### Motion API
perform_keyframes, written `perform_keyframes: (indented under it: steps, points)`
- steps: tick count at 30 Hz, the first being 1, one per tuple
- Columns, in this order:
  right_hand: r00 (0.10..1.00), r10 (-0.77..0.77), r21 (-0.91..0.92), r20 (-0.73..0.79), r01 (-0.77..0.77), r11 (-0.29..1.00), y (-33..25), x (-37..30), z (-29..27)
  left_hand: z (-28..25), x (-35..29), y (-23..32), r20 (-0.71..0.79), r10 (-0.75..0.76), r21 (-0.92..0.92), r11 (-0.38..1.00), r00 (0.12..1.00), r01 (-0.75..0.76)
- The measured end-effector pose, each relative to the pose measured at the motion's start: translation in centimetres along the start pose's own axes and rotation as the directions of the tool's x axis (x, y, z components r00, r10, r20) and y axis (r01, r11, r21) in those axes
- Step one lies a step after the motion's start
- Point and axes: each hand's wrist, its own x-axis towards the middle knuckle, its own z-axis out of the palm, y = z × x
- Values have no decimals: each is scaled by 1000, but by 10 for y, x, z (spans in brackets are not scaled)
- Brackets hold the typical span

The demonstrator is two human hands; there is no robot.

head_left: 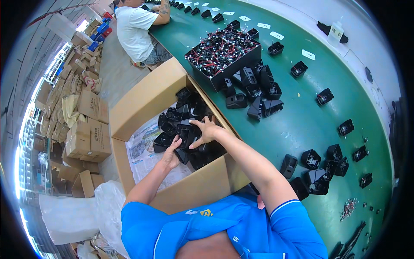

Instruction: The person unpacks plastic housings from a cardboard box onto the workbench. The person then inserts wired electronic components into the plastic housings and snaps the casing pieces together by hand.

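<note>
Both my hands are inside an open cardboard box (148, 97) with a pile of black plastic housings (183, 101) in it. My left hand (172, 155) grips the near left side of one black plastic housing (186, 134), thumb up against it. From the right, my right hand (208, 131) reaches over the same housing, thumb and fingers spread around its edges. Parts of the fingers are hidden behind the housings. Printed paper (144, 149) lines the box floor under the pile.
Right of the box stands a green table (284, 125) bearing loose housings (254, 88) and a black bin (217, 80) of small wired parts. Housings stand in a row along its far edge, near a clear bottle (335, 32). Another person (136, 32) sits ahead. Cartons (92, 138) and plastic bags (71, 218) lie left.
</note>
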Motion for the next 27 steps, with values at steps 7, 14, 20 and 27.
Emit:
perform_keyframes:
  steps: [7, 14, 20, 27]
  points:
    - [1000, 31, 29, -3, -31, 999, 4, 5, 2, 1, 9, 5, 41, -68, -75, 995, 997, 71]
    - [986, -106, 88, -126, 117, 989, -12, -8, 4, 24, -13, 26, -41, 56, -1, 998, 998, -56]
    - [909, -173, 186, -379, 258, 948, -20, -13, 9, 33, -11, 48, -6, -2, 136, 991, 1000, 3]
    - [813, -211, 230, -542, 385, 894, -43, -6, -24, 64, -20, 97, 82, 98, 238, 964, 992, -115]
